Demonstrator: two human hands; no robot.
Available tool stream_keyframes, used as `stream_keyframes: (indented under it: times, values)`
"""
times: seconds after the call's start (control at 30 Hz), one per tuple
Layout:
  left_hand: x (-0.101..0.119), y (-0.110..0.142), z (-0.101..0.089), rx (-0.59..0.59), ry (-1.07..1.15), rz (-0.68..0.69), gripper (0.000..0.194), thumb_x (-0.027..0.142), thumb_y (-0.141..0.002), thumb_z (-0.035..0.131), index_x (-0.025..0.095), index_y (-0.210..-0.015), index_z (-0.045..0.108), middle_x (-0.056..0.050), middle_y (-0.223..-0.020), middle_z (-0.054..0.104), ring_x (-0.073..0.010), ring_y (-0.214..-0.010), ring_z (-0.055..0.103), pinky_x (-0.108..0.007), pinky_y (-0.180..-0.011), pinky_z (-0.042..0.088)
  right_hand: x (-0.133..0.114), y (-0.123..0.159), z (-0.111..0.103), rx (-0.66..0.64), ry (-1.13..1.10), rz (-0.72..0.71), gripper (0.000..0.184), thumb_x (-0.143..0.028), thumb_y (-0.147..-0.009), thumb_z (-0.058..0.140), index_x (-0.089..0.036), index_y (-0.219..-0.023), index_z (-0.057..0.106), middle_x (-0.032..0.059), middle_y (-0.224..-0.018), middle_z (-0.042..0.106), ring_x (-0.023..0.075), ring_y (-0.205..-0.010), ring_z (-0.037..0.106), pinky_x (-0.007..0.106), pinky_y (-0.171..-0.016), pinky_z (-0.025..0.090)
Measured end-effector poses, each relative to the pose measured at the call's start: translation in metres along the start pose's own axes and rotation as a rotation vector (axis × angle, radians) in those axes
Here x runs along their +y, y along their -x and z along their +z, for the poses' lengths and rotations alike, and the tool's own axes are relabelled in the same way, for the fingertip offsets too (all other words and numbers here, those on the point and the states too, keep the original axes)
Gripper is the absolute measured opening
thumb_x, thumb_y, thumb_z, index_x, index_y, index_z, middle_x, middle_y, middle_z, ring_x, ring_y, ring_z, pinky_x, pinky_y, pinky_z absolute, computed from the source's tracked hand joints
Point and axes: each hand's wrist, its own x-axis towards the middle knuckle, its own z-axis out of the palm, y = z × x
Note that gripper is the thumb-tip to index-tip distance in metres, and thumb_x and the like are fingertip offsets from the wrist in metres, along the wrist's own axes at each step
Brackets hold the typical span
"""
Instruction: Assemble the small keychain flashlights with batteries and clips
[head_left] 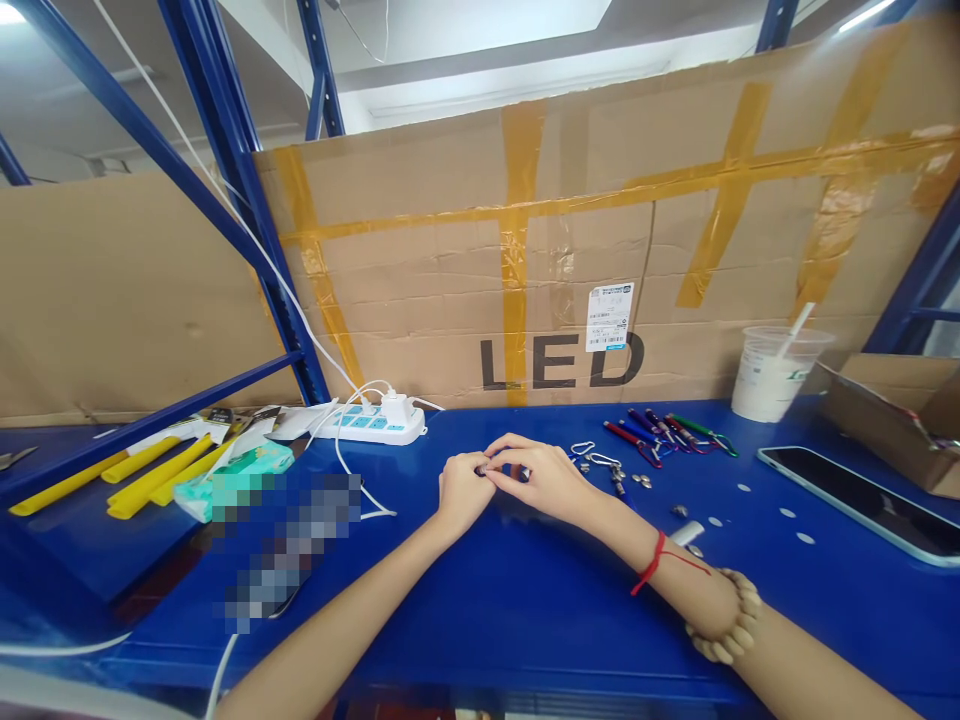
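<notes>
Evidently, in the head view, both hands meet above the middle of the blue table. The left hand is curled, fingers folded around a dark piece that peeps out at its thumb side. The right hand reaches across from the right, thumb and forefinger brought narrowly together at that piece; whether they grip it or merely touch it, I cannot tell. A silvery bit shows under the right fingers, and what holds it is hidden.

The piece looks light, hard and probably smooth, so it could slip or roll if pinched off-centre. Its rim seems the best hold, with the fingertips of one hand steadying it and the other's working lightly. It seems unlikely to break, but easy to drop.

Just right of the right hand lie metal clips and small round cells; farther off are coloured tubes. The phone lies at the right, the cup beyond it, and the power strip at the far left.
</notes>
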Motion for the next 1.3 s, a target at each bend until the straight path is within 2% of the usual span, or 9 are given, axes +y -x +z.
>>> stream_keyframes:
  times: [0.2,0.33,0.43,0.53,0.7,0.83,0.93,1.07,1.3]
  values:
    - [-0.002,-0.002,0.001,0.004,-0.041,-0.072,0.018,0.018,-0.064,0.044,0.012,-0.051,0.055,0.002,-0.051,0.044,-0.0087,-0.055,0.034,-0.022,-0.053,0.023,-0.001,0.001,-0.001,-0.035,0.117,0.017,0.023,-0.029,-0.094,0.044,-0.033,-0.108,0.062,-0.0064,-0.114,0.036,-0.0138,-0.068,0.032,-0.001,-0.057,0.006]
    - [-0.006,-0.003,0.004,0.005,0.009,-0.053,0.018,0.018,-0.063,0.044,0.012,-0.049,0.053,0.002,-0.049,0.041,-0.0088,-0.054,0.033,-0.022,-0.052,0.022,-0.005,0.001,-0.002,-0.054,0.127,0.038,0.023,-0.027,-0.094,0.044,-0.031,-0.104,0.063,-0.0065,-0.113,0.036,-0.0149,-0.062,0.028,0.0,-0.055,0.005]
    - [-0.008,-0.005,0.007,0.038,0.104,-0.049,0.017,0.018,-0.061,0.044,0.013,-0.045,0.044,0.002,-0.047,0.036,-0.0083,-0.053,0.032,-0.022,-0.051,0.021,-0.006,0.001,-0.004,-0.037,0.084,0.084,0.022,-0.027,-0.093,0.045,-0.025,-0.105,0.063,-0.005,-0.111,0.038,-0.0156,-0.061,0.03,-0.001,-0.054,0.007]
    - [-0.01,-0.01,0.006,0.149,0.199,-0.081,0.03,0.024,-0.066,0.046,0.014,-0.044,0.028,0.003,-0.046,0.025,-0.0074,-0.05,0.025,-0.022,-0.05,0.019,-0.003,0.0,-0.007,-0.027,0.095,0.185,0.025,-0.028,-0.091,0.049,-0.027,-0.115,0.057,-0.0053,-0.11,0.038,-0.0158,-0.061,0.032,-0.001,-0.053,0.008]
    - [-0.014,-0.016,0.002,0.245,0.258,-0.115,0.037,0.032,-0.071,0.045,0.016,-0.047,0.021,0.003,-0.048,0.021,-0.0071,-0.049,0.021,-0.023,-0.05,0.018,0.002,0.0,-0.01,-0.218,0.29,0.267,0.028,-0.044,-0.087,0.056,-0.03,-0.111,0.061,-0.0035,-0.107,0.039,-0.0126,-0.069,0.037,-0.001,-0.055,0.011]
    - [-0.013,-0.016,0.002,0.234,0.298,-0.092,0.037,0.034,-0.071,0.044,0.016,-0.047,0.024,0.003,-0.048,0.021,-0.0072,-0.05,0.02,-0.023,-0.049,0.019,0.0,0.0,-0.011,-0.384,0.368,0.298,0.027,-0.047,-0.087,0.055,-0.034,-0.109,0.061,-0.0023,-0.105,0.041,-0.0058,-0.085,0.043,-0.003,-0.06,0.017]
    - [-0.009,-0.014,0.003,0.212,0.333,-0.068,0.038,0.035,-0.071,0.045,0.016,-0.046,0.024,0.003,-0.048,0.021,-0.0071,-0.05,0.021,-0.024,-0.049,0.019,-0.004,-0.001,-0.012,-0.441,0.374,0.334,0.02,-0.042,-0.09,0.051,-0.037,-0.106,0.061,-0.0035,-0.105,0.041,-0.0027,-0.093,0.043,-0.003,-0.061,0.017]
    - [-0.005,-0.011,0.005,0.188,0.368,-0.026,0.038,0.036,-0.07,0.046,0.016,-0.045,0.024,0.003,-0.048,0.021,-0.0072,-0.049,0.021,-0.024,-0.05,0.019,-0.005,-0.001,-0.01,-0.423,0.354,0.339,0.025,-0.045,-0.091,0.049,-0.036,-0.112,0.059,-0.0024,-0.107,0.041,-0.001,-0.097,0.043,-0.002,-0.061,0.017]
    - [-0.001,-0.007,0.008,0.157,0.39,0.024,0.04,0.037,-0.071,0.046,0.016,-0.045,0.024,0.003,-0.046,0.02,-0.007,-0.048,0.021,-0.025,-0.05,0.019,0.001,-0.001,-0.002,-0.428,0.332,0.3,0.026,-0.041,-0.094,0.045,-0.033,-0.114,0.059,-0.0009,-0.109,0.04,-0.0016,-0.098,0.042,-0.005,-0.068,0.027]
